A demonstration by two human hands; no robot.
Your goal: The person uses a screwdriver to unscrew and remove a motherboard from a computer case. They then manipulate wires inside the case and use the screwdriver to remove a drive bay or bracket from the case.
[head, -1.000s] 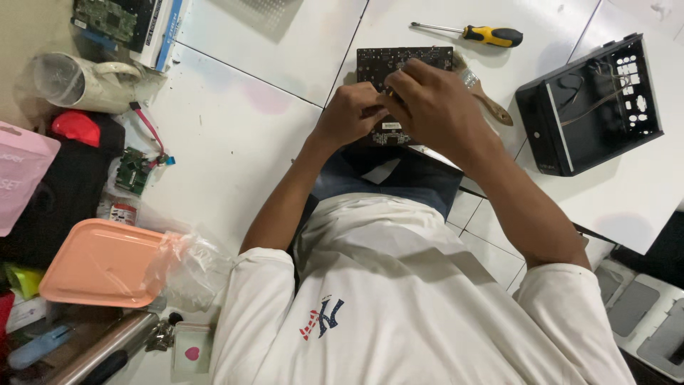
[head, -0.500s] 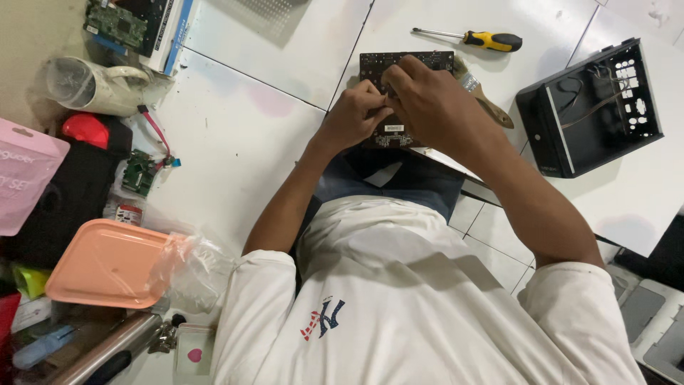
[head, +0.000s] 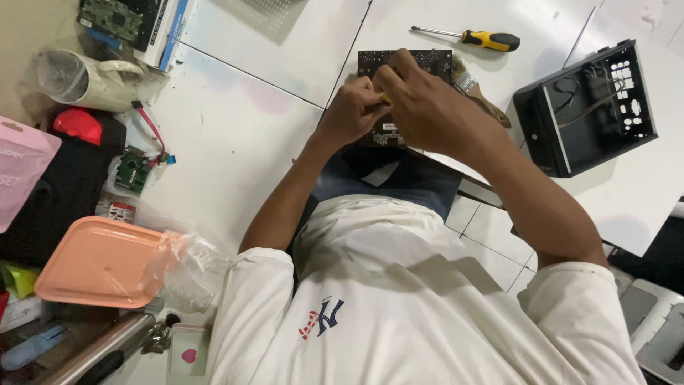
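— Circuit board location?
— Dark circuit board [head: 399,68] lies on the white table [head: 235,135], under both hands.
— Hands?
— Left hand [head: 350,114] and right hand [head: 427,107] pinch a small yellow-tipped part together. Screwdriver [head: 474,38] beyond, black case [head: 588,107] beside.

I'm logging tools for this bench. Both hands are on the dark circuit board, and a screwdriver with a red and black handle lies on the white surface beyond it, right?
Not quite: the head view shows the screwdriver has a yellow and black handle. The rest holds: the left hand and right hand are on the dark circuit board, and the screwdriver lies on the white surface beyond it.
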